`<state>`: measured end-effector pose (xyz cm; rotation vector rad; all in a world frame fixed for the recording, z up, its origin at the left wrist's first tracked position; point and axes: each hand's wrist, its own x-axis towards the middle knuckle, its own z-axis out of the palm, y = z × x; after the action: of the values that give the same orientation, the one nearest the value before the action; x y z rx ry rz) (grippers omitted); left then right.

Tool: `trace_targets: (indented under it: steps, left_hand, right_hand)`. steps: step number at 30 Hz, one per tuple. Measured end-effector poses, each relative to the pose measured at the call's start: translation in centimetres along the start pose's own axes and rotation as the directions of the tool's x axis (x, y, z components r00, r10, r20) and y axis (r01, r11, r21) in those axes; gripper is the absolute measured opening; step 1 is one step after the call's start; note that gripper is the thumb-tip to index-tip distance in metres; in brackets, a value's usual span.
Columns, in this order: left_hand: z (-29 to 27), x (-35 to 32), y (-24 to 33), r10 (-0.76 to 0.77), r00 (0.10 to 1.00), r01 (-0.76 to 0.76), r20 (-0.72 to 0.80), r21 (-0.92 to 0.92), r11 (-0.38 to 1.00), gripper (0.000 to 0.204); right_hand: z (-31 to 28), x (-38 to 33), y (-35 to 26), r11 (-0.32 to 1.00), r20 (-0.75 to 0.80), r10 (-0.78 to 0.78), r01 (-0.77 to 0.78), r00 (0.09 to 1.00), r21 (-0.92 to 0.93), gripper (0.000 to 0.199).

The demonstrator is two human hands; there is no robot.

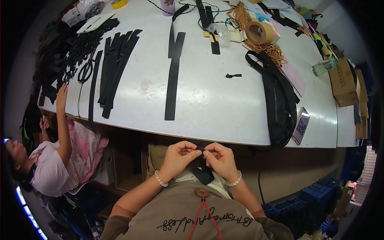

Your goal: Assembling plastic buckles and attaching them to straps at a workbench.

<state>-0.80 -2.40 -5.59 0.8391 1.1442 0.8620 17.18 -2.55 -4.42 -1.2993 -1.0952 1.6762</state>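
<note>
Two hands, the left hand (pixel 179 157) and the right hand (pixel 219 159), pinch one black strap (pixel 201 170). On the table (pixel 216 104) lie one black bag (pixel 278 100), one tape roll (pixel 259 32), one phone (pixel 301 125) and one pair of scissors (pixel 85 71). One other person (pixel 56 160) sits nearby.

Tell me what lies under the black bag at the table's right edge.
The black bag rests on the white table, partly overlapping a phone and orange cord. Whatever else lies beneath it is hidden.

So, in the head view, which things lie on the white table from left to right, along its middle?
Scissors → fanned bundle of black straps → long single black strap → small black clip → black bag → phone at the table's edge.
</note>
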Motion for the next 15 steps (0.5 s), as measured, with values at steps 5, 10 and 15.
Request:
trace_targets:
  steps: [5, 10, 15]
  left_hand:
    - [-0.1, 0.6, -1.4, -0.129, 0.992, 0.128, 0.008, -0.162, 0.978, 0.010]
    - [0.2, 1.6, -3.7, -0.277, 0.959, 0.240, -0.051, -0.368, 0.898, 0.014]
    - [0.4, 2.0, -3.7, -0.326, 0.945, 0.284, -0.014, -0.456, 0.843, 0.012]
  right_hand:
    - [-0.3, 0.7, 0.6, 0.992, 0.032, 0.091, -0.088, 0.995, -0.085, 0.009]
    - [-0.2, 2.0, 3.4, 0.966, 0.032, 0.243, -0.245, 0.970, 0.084, 0.012]
    - [1.9, 1.9, 5.4, 0.924, -0.193, 0.211, -0.131, 0.958, 0.360, 0.009]
